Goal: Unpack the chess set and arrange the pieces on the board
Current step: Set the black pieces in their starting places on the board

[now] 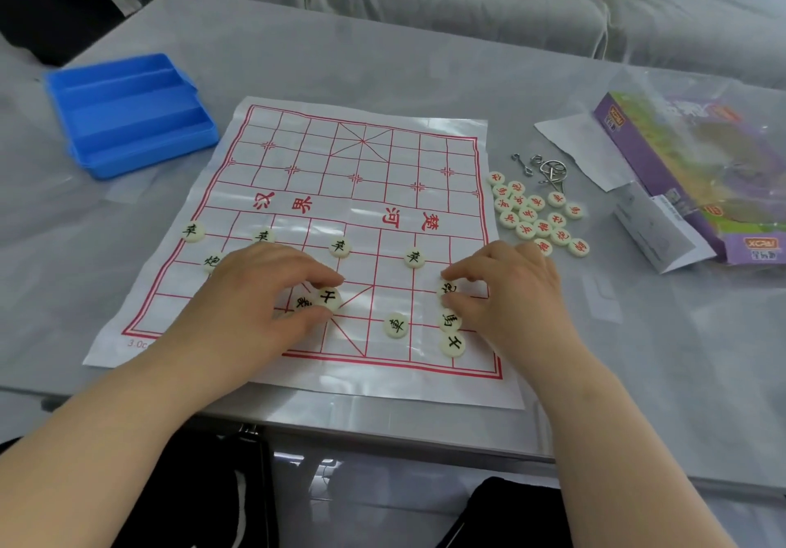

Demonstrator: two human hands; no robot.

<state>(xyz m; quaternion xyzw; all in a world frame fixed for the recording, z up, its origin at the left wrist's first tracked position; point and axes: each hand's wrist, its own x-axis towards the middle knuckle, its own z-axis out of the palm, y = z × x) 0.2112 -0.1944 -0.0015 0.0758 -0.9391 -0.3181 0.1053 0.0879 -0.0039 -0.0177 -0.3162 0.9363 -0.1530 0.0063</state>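
Black pieces [396, 325] part-hidden under left hand [263, 292], right hand [514, 292]

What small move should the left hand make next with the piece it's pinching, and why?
Probably draw the black-lettered piece that the left hand pinches toward the near edge of the board and seat it on a back-row palace crossing. It lies rows above, against a neighbouring piece, and those crossings look bare. The right hand pinches another piece.

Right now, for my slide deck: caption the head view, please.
Left hand and right hand each pinch a black-lettered cream disc on the red-lined white board; red-lettered cream discs wait beside it.
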